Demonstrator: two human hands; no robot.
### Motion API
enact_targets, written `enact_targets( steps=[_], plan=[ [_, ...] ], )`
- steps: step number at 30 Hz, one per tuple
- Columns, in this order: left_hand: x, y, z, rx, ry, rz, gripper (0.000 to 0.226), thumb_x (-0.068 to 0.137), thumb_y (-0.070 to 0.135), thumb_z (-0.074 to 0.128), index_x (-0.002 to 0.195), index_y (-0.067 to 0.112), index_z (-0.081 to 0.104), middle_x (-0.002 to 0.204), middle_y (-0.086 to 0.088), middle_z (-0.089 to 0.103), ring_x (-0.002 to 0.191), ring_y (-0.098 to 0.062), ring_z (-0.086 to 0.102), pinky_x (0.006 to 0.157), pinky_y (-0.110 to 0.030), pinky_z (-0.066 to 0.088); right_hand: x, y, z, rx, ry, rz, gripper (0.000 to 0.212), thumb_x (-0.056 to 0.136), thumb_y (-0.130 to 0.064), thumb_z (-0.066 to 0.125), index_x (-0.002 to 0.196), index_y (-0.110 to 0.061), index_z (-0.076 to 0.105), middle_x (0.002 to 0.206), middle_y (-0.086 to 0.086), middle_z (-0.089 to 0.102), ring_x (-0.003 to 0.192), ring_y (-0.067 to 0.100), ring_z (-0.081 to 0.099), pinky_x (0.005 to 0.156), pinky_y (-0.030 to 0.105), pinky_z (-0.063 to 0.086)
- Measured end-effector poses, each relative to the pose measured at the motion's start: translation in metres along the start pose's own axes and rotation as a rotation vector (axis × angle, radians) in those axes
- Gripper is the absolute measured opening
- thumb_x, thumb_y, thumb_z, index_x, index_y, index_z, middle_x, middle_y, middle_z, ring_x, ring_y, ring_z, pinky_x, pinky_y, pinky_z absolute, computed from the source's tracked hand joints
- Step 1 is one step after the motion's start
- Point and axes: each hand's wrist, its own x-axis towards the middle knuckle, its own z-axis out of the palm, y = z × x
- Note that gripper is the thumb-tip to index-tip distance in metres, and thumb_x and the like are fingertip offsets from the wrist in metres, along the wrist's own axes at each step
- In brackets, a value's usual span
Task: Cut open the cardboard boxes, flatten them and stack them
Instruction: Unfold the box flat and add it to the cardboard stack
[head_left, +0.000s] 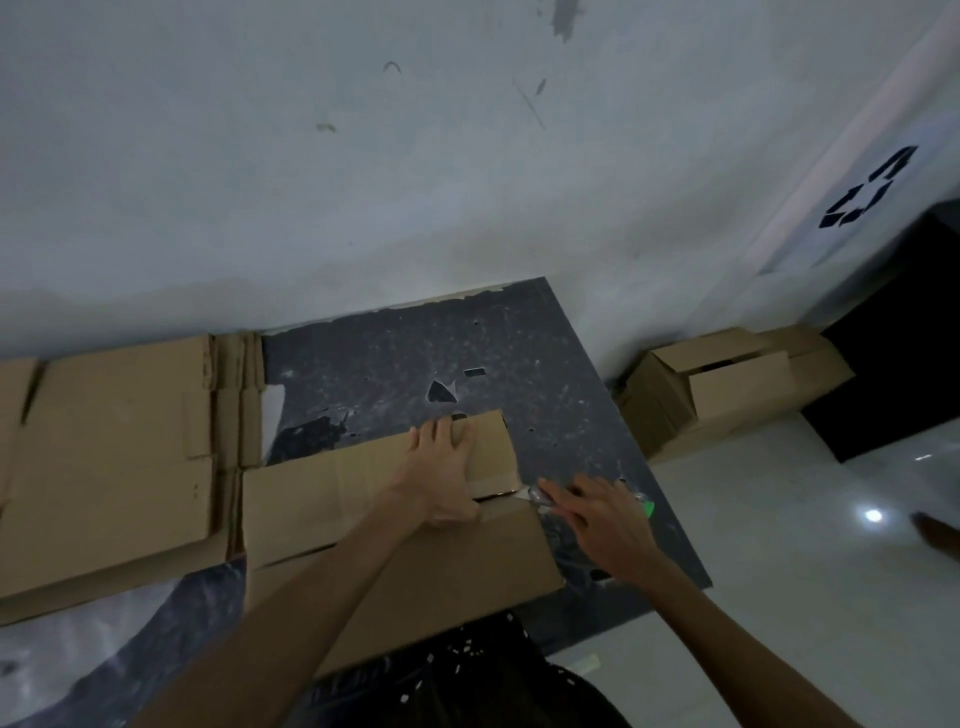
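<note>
Your right hand (602, 519) is curled round a utility knife (644, 506) with a green end, its tip at the right end of the seam. Your left hand (441, 467) lies spread and flat on the far flap, fingers reaching its far edge and pinning it down.

Both hands work on the cardboard box (395, 551), which lies on the dark worktop (467, 353), close to you. By the look of it, it is light, empty corrugated board. It is stiff along the panels but ready to fold at the creases, and it slides easily on that surface. Press beside the seam rather than on it, and keep those fingers out of the blade's line. For flattening, I would take it by the flap edges and corners, where the board gives.

By count there is one box under your hands and one knife. One pile of flattened boxes (114, 467) touches the box's left side. Several layers show at its edge, though exactly how many is unclear. On the floor to the right, well apart, stand the uncut boxes (727, 389), apparently two.
</note>
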Motion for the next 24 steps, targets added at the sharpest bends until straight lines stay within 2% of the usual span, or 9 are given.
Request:
enact_targets(
  steps=[4, 9, 14, 19, 24],
  plan=[
    [0.002, 0.003, 0.0, 0.018, -0.009, -0.008, 0.112, 0.068, 0.058, 0.064, 0.152, 0.013, 0.007, 0.152, -0.018, 0.01, 0.141, -0.038, 0.01, 0.118, -0.053, 0.007, 0.004, -0.004, 0.0, -0.02, -0.005, 0.015, 0.04, 0.094, -0.035, 0.038, 0.118, -0.025, 0.067, 0.077, -0.001, 0.059, 0.055, 0.02, 0.054, 0.049, 0.027, 0.034],
    [0.0, 0.001, 0.002, 0.068, -0.026, 0.014, 0.11, 0.068, 0.06, 0.061, 0.151, 0.012, 0.006, 0.15, -0.019, 0.014, 0.138, -0.04, 0.014, 0.117, -0.054, 0.008, 0.004, 0.003, -0.005, -0.004, 0.002, -0.018, 0.056, 0.103, -0.044, 0.017, 0.116, -0.025, 0.068, 0.079, -0.003, 0.06, 0.058, 0.017, 0.056, 0.051, 0.025, 0.033],
    [-0.003, 0.0, -0.001, 0.05, -0.033, 0.02, 0.11, 0.069, 0.059, 0.063, 0.152, 0.013, 0.007, 0.151, -0.017, 0.013, 0.139, -0.038, 0.013, 0.118, -0.052, 0.007, 0.007, 0.006, -0.004, 0.01, -0.006, -0.043, 0.05, 0.102, -0.043, 0.021, 0.118, -0.025, 0.066, 0.078, -0.003, 0.06, 0.058, 0.017, 0.056, 0.053, 0.025, 0.029],
    [-0.002, 0.0, 0.0, 0.068, -0.023, 0.026, 0.112, 0.069, 0.066, 0.063, 0.151, 0.013, 0.01, 0.148, -0.016, 0.016, 0.137, -0.038, 0.016, 0.118, -0.053, 0.011, 0.011, 0.0, -0.009, -0.011, 0.0, -0.059, 0.062, 0.103, -0.044, 0.011, 0.113, -0.025, 0.069, 0.077, -0.004, 0.06, 0.055, 0.016, 0.055, 0.051, 0.025, 0.031],
    [-0.005, -0.004, -0.009, 0.026, -0.036, 0.05, 0.11, 0.065, 0.06, 0.067, 0.15, 0.013, 0.015, 0.142, -0.013, 0.023, 0.129, -0.034, 0.024, 0.114, -0.047, 0.023, 0.007, 0.014, -0.005, 0.074, -0.06, -0.061, 0.062, 0.104, -0.046, 0.012, 0.117, -0.025, 0.068, 0.077, -0.004, 0.059, 0.057, 0.014, 0.055, 0.053, 0.023, 0.028]
  ],
)
